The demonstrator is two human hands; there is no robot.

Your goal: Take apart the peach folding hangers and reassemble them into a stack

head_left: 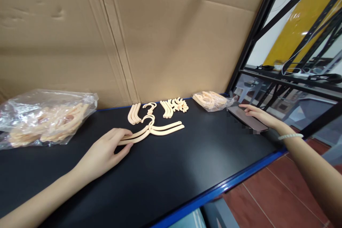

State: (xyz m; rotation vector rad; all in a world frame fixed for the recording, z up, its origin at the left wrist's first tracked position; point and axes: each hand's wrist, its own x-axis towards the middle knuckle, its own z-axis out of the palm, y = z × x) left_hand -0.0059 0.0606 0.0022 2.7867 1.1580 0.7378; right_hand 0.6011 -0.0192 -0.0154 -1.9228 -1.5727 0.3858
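Note:
My left hand (110, 149) rests on the black table with thumb and fingers round the left arms of two cream plastic hangers (162, 130), which lie side by side with their hooks pointing away. At the right, my right hand (256, 114) lies over a dark flat phone or tablet (247, 118), one finger stretched out on its surface. Behind the hangers are a row of loose curved arms (134, 114), a few loose hooks (150, 108), a second row of arms (167, 109) and a heap of small cream parts (180, 104).
A large clear bag of cream parts (53, 121) lies at the left, and a smaller bag (210, 100) at the back right. Cardboard (173, 35) stands behind the table. The blue table edge (221, 187) runs along the front; a black metal rack (249, 46) rises at the right.

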